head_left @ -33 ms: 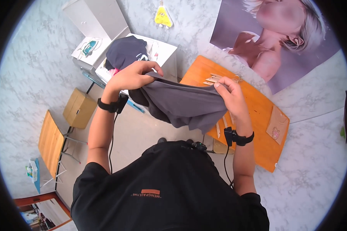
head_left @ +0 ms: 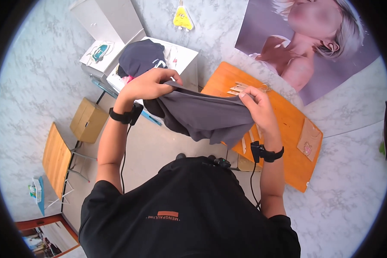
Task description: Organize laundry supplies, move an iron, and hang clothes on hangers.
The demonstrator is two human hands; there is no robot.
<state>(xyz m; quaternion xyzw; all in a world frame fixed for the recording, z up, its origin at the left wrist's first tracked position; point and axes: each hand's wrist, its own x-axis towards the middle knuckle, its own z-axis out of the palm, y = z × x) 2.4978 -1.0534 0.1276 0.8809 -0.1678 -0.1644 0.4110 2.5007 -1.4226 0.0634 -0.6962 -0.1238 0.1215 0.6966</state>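
Note:
Stretched between my two hands in front of my chest is a dark grey garment (head_left: 206,114); its exact kind does not show. My left hand (head_left: 152,85) pinches its upper left edge between thumb and fingers. At the upper right corner, my right hand (head_left: 259,105) grips the same edge, thumb toward me. The top edge runs nearly straight with a slight sag, and the cloth hangs below in loose folds. Both wrists wear black straps with cables.
An orange wooden table (head_left: 284,124) stands at the right, bearing wooden hangers (head_left: 237,88) and a folded beige garment (head_left: 309,139). Behind my left hand, a white cabinet (head_left: 182,51) carries a dark clothes pile (head_left: 142,58). An iron (head_left: 99,52), a cardboard box (head_left: 89,121) and a folding table (head_left: 56,161) are leftward.

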